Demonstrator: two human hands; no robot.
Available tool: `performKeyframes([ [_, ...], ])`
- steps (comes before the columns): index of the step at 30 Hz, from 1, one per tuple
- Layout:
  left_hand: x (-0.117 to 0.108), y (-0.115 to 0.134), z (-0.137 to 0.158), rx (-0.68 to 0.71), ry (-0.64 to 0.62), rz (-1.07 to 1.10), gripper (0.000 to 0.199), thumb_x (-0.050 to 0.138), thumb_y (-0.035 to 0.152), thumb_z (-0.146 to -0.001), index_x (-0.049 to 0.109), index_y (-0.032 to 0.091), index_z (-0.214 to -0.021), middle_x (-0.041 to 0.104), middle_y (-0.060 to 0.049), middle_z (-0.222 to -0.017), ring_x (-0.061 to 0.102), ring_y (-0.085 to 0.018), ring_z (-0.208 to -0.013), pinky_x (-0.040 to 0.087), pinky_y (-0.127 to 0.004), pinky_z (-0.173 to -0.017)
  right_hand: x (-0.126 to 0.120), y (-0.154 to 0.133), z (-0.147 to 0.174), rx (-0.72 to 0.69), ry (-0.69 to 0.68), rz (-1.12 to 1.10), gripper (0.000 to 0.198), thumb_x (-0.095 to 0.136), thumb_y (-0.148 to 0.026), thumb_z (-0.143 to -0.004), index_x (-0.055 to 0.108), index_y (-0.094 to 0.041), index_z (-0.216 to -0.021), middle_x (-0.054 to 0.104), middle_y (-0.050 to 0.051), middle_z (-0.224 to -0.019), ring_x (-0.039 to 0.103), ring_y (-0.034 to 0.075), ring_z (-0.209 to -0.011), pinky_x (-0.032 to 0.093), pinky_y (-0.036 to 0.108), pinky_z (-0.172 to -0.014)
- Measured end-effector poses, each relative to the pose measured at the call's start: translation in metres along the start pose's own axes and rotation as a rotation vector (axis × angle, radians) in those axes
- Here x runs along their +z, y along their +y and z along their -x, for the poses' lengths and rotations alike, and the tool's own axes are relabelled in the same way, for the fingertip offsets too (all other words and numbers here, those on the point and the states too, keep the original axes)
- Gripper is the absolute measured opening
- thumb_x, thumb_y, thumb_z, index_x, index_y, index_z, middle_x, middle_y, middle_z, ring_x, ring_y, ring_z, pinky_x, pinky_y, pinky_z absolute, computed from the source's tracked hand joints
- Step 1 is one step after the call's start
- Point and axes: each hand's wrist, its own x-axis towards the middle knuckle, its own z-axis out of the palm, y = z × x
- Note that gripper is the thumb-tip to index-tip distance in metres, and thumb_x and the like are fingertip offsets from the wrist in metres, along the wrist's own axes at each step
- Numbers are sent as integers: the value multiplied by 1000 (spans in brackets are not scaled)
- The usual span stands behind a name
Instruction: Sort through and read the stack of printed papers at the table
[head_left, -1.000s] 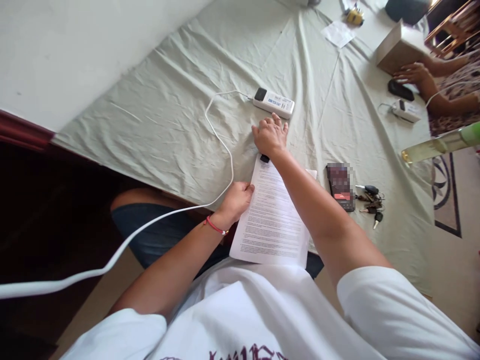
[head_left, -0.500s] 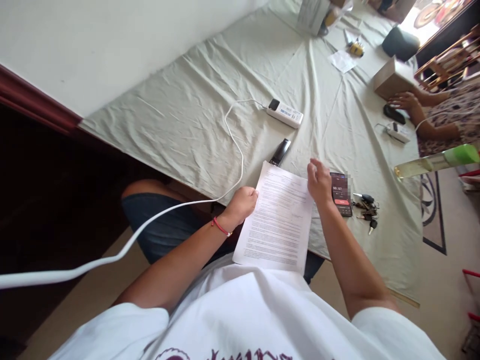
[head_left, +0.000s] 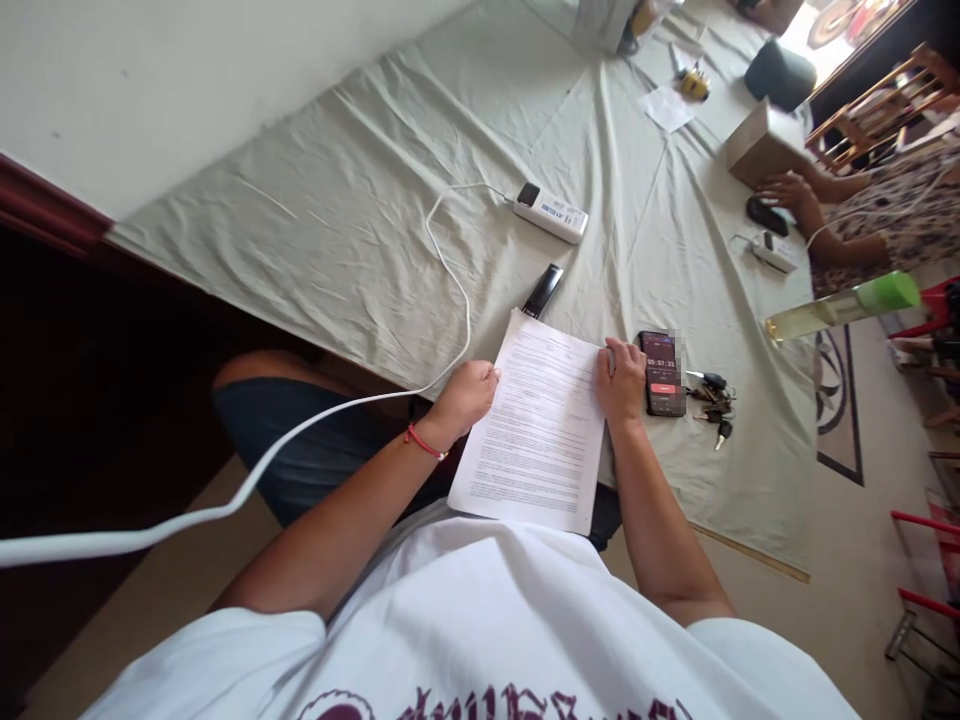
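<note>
A printed sheet of paper (head_left: pixel 536 425) lies at the near edge of a table covered with a pale green cloth (head_left: pixel 360 230). My left hand (head_left: pixel 466 394) grips the paper's left edge. My right hand (head_left: pixel 621 378) holds its right edge, fingers curled over it, next to a black phone (head_left: pixel 660 372) with a lit screen. A slim black device (head_left: pixel 542 291) lies just beyond the paper's top. Farther off sits a white power bank (head_left: pixel 550 212) with a white cable (head_left: pixel 442 260) that runs off the table to my left.
A bunch of keys (head_left: pixel 712 402) lies right of the phone. Another person's hand (head_left: pixel 784 190) rests at the far right by a brown box (head_left: pixel 761 147), a dark object and a second white device (head_left: pixel 772 252). A green-capped bottle (head_left: pixel 847 306) stands nearby.
My right hand drew back from the slim black device, left it on the cloth, and came down onto the paper's right edge. My left hand stayed on the left edge.
</note>
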Motion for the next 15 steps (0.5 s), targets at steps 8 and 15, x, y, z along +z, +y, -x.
performKeyframes([
  [8,0,0,2,43,30,-3,36,49,30,-89,39,22,-55,40,3,-54,35,-12,-53,25,-27,-53,-2,-5,3,34,-14,15,25,51,-33,-96,73,-22,-99,64,11,-103,54,28,-101,46,47,-99],
  [15,0,1,3,41,32,2,35,50,29,-88,39,22,-55,39,4,-53,34,-13,-54,24,-28,-54,-4,-6,3,33,-5,-8,20,51,-31,-95,70,-23,-93,64,10,-100,54,28,-100,45,46,-98],
])
